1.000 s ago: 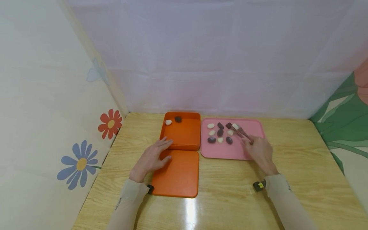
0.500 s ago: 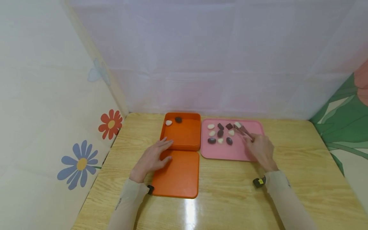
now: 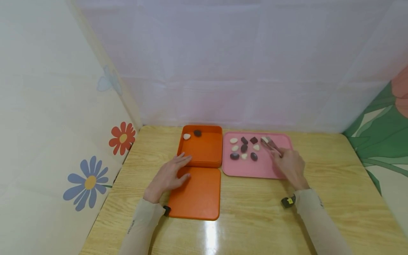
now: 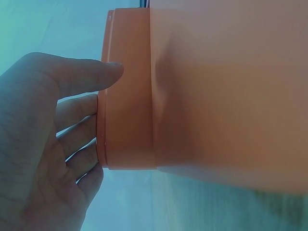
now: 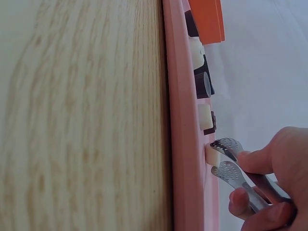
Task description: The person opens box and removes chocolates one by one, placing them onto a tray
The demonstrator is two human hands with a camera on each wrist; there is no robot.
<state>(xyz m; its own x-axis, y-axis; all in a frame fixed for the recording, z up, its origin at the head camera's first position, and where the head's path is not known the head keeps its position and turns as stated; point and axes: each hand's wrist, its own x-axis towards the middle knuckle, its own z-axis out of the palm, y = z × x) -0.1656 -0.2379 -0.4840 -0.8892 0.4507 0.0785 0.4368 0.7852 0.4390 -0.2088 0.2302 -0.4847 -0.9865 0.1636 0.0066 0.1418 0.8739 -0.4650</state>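
Your right hand [image 3: 289,167] rests over the near right part of the pink tray [image 3: 258,169], its fingers curled round a pair of metal tongs [image 3: 270,144]. The tongs reach away from you and to the left, toward the tray's far edge. Their tips sit at a white candy [image 3: 264,139] in the far right of the group on the tray. In the right wrist view the two spoon-shaped ends [image 5: 225,158] lie against that white piece [image 5: 210,154], one on each side of it, and the piece is on the tray floor. So the candy lies just beyond your fingertips, at the end of the tongs, farther from you than the hand.

The other candies, dark and white, lie to the left of it on the tray, among them a dark square one [image 3: 253,140] just beside it.

Your left hand [image 3: 167,175] lies flat with its fingers straight and slightly spread. The palm is on the orange lid [image 3: 199,198] near you. The fingertips touch the near left corner of the orange box [image 3: 204,150]. In the left wrist view the thumb [image 4: 82,72] lies along the box rim. Inside the box, at its far left, sit one white candy [image 3: 186,136] and one dark candy [image 3: 197,133], well apart from that hand.
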